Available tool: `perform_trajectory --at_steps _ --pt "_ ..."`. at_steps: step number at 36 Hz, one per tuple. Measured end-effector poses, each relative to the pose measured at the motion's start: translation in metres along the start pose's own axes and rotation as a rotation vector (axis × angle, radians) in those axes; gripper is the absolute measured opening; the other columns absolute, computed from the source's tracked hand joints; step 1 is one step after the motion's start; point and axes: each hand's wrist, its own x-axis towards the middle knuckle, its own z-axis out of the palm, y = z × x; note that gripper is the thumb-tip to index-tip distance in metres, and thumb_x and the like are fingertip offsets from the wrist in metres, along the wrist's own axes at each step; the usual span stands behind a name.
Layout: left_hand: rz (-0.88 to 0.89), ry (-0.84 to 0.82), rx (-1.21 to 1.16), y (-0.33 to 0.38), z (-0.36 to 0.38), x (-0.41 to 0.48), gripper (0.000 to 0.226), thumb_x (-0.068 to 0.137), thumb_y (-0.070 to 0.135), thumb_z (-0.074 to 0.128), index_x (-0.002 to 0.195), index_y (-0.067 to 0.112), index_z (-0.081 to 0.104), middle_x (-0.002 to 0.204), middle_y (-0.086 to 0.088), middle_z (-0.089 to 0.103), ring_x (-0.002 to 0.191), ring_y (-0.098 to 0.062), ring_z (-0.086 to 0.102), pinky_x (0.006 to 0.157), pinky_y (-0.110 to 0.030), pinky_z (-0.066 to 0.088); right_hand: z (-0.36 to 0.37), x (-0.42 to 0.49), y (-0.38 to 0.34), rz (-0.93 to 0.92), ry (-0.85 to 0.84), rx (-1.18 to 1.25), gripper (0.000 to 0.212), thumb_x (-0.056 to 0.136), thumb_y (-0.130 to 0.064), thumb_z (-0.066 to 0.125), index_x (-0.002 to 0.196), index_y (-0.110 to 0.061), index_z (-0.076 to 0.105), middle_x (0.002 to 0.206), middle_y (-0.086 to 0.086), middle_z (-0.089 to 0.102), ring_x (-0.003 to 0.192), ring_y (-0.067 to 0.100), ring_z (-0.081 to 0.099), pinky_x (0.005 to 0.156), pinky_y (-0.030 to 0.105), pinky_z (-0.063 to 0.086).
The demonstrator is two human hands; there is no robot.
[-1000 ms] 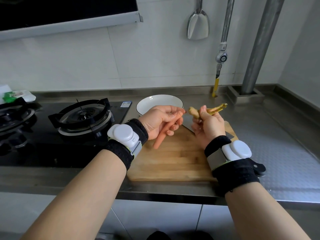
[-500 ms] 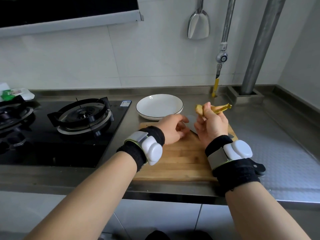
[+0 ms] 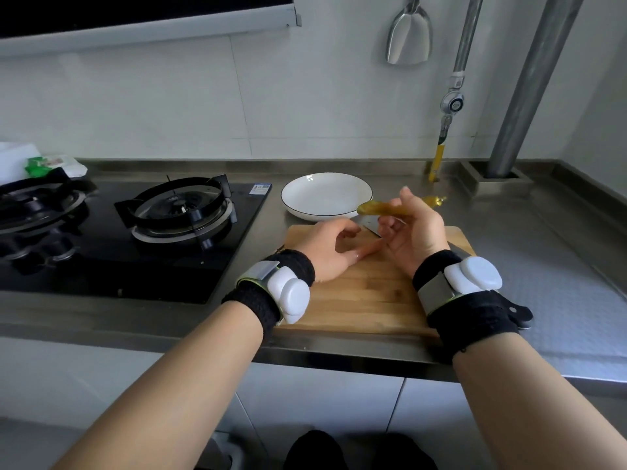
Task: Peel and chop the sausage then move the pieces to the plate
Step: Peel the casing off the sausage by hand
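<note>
White tiled wall (image 3: 169, 106) behind a stainless steel countertop (image 3: 559, 266) with a raised back lip. Black glass gas hob (image 3: 135, 259) set into counter at left, two burners with black pan supports (image 3: 179, 206). Range hood (image 3: 146, 18) edge at top left. Metal spatula (image 3: 410, 35) hangs on wall. Thin gas pipe with valve (image 3: 453, 103) and yellow lower section runs down to counter; thick grey pipe (image 3: 529, 83) at right. White cabinet fronts (image 3: 322, 398) below. Even, soft daylight.
</note>
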Motion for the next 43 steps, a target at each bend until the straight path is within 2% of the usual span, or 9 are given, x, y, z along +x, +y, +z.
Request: perform_trajectory --at_steps 5,11,17,21,24,31,35,40,43 --pt "-0.053 0.108 0.118 -0.013 0.002 -0.009 0.055 0.074 0.056 0.064 0.123 0.033 0.056 0.124 0.014 0.063 0.120 -0.008 0.056 0.105 -0.033 0.045 0.008 -0.002 0.000 -0.045 0.107 -0.175 0.029 0.102 -0.016 0.054 0.075 -0.004 0.058 0.072 0.010 0.062 0.054 0.023 0.053 0.051 0.030 0.049" --pt "-0.024 0.207 0.144 -0.005 0.001 -0.012 0.043 0.086 0.044 0.061 0.125 0.025 0.059 0.130 0.001 0.059 0.128 -0.023 0.045 0.107 -0.042 0.039 0.017 -0.004 -0.003 -0.027 0.137 -0.330 0.025 0.101 -0.014 0.054 0.079 -0.004 0.059 0.073 0.011 0.058 0.055 0.020 0.057 0.054 0.030 0.052" --pt "-0.210 0.279 -0.230 0.029 -0.008 -0.019 0.049 0.077 0.071 0.044 0.056 0.029 0.057 0.049 0.011 0.048 0.067 -0.030 0.056 0.069 -0.038 0.056 0.026 -0.019 -0.004 -0.023 0.015 -0.353 0.020 0.098 -0.008 0.060 0.078 -0.006 0.058 0.071 0.013 0.059 0.057 0.019 0.059 0.054 0.027 0.052" --pt "-0.300 0.258 -0.505 0.042 -0.017 -0.024 0.014 0.083 0.027 0.073 0.074 0.016 0.071 0.070 0.000 0.067 0.064 -0.015 0.064 0.047 -0.017 0.048 0.030 -0.031 -0.001 0.033 -0.061 -0.438 0.017 0.097 -0.010 0.062 0.082 -0.004 0.059 0.067 0.013 0.059 0.049 0.018 0.055 0.044 0.023 0.047" --pt "-0.404 0.198 -0.740 0.046 -0.021 -0.028 0.004 0.085 0.001 0.067 0.084 0.005 0.066 0.077 -0.014 0.066 0.061 -0.025 0.069 0.055 -0.033 0.058 0.029 -0.032 -0.002 0.092 -0.063 -0.471 0.022 0.096 -0.022 0.066 0.091 -0.002 0.060 0.070 0.013 0.057 0.053 0.020 0.048 0.042 0.023 0.039" --pt "-0.473 0.282 -0.907 0.045 -0.025 -0.030 0.022 0.090 -0.012 0.047 0.090 0.004 0.063 0.087 -0.015 0.061 0.068 -0.027 0.061 0.067 -0.043 0.061 0.029 -0.022 -0.017 0.077 0.278 -0.195 0.029 0.100 -0.032 0.052 0.077 -0.015 0.045 0.059 0.001 0.036 0.043 0.015 0.035 0.043 0.020 0.033" --pt "-0.480 0.236 -1.157 0.049 -0.026 -0.036 0.034 0.088 -0.020 0.036 0.089 0.004 0.061 0.062 -0.009 0.070 0.073 -0.029 0.063 0.072 -0.044 0.060 0.042 -0.027 -0.018 0.071 0.183 -0.132 0.039 0.102 -0.035 0.044 0.068 -0.017 0.038 0.061 0.001 0.033 0.052 0.017 0.032 0.051 0.025 0.029" --pt "-0.581 0.211 -1.374 0.059 -0.021 -0.039 0.030 0.094 -0.016 0.033 0.113 -0.003 0.053 0.113 -0.025 0.062 0.112 -0.044 0.060 0.080 -0.056 0.057 0.071 -0.044 -0.015 0.013 0.029 -0.433 0.056 0.103 -0.049 0.037 0.074 -0.007 0.060 0.071 0.007 0.059 0.062 0.019 0.056 0.063 0.029 0.047" --pt "-0.587 0.185 -1.428 0.057 -0.016 -0.039 0.032 0.095 -0.011 0.037 0.122 -0.008 0.053 0.113 -0.026 0.062 0.100 -0.041 0.065 0.075 -0.054 0.059 0.075 -0.045 -0.008 -0.042 -0.056 -0.682 0.069 0.101 -0.060 0.028 0.082 -0.007 0.068 0.084 0.009 0.071 0.079 0.023 0.067 0.083 0.035 0.053"
